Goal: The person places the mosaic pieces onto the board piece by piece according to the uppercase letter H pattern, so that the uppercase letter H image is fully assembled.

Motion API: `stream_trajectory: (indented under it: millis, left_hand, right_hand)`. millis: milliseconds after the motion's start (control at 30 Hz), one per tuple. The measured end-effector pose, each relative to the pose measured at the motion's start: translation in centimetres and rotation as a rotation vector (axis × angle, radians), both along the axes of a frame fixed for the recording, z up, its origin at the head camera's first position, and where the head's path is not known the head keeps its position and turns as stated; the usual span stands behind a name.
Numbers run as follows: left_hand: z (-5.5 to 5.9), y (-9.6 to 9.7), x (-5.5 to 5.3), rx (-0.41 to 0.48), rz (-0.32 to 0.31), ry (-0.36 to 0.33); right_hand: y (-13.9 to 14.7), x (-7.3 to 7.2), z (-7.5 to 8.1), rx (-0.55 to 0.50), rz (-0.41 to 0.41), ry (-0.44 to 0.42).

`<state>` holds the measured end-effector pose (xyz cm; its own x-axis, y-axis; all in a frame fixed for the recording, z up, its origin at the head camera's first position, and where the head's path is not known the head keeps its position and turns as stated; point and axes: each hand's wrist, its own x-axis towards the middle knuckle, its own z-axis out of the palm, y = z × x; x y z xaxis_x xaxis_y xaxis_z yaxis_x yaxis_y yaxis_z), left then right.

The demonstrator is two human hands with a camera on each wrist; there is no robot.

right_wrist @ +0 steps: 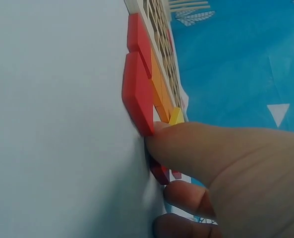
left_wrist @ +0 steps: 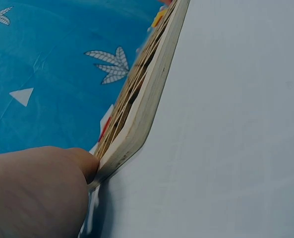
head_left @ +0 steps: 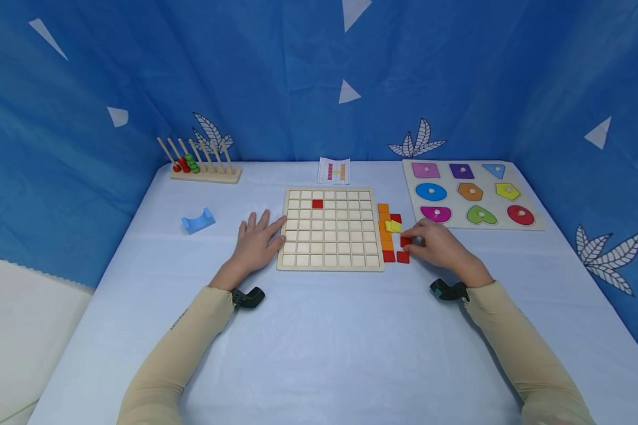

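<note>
A wooden grid board (head_left: 330, 265) lies mid-table, with one red tile (head_left: 318, 203) in a cell of its second row. My left hand (head_left: 256, 243) rests flat at the board's left side, fingers spread and thumb on its edge; in the left wrist view the thumb (left_wrist: 82, 163) meets the board's corner. Right of the board, my right hand (head_left: 437, 243) pinches a red square tile (right_wrist: 159, 173) between thumb and fingers, which partly hide it. Around it lie orange tiles (head_left: 385, 224), yellow tiles (head_left: 393, 226) and other red tiles (head_left: 403, 257).
Behind the board lies a pattern card (head_left: 334, 172) with coloured squares. A shape puzzle board (head_left: 452, 221) is at the back right. At the back left stands a peg rack (head_left: 212, 177) with red and green beads, and a blue curved block (head_left: 198, 222) sits nearer.
</note>
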<state>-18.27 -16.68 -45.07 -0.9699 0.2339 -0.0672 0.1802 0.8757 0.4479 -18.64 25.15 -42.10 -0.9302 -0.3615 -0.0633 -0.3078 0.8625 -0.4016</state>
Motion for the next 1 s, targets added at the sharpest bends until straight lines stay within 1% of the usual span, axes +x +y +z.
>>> stream_trajectory:
  millis: [300, 800, 1000]
  left_hand:
    - [-0.02, 0.02, 0.0, 0.002, 0.0, -0.001]
    - [0.08, 0.01, -0.09, -0.003, -0.001, -0.01]
    - [0.03, 0.0, -0.09, 0.001, -0.002, -0.008]
  right_hand:
    - [-0.15, 0.1, -0.07, 0.004, -0.011, 0.0]
    - [-0.28, 0.15, 0.2, 0.008, 0.005, 0.028]
    - [-0.35, 0.17, 0.24, 0.013, -0.003, 0.02]
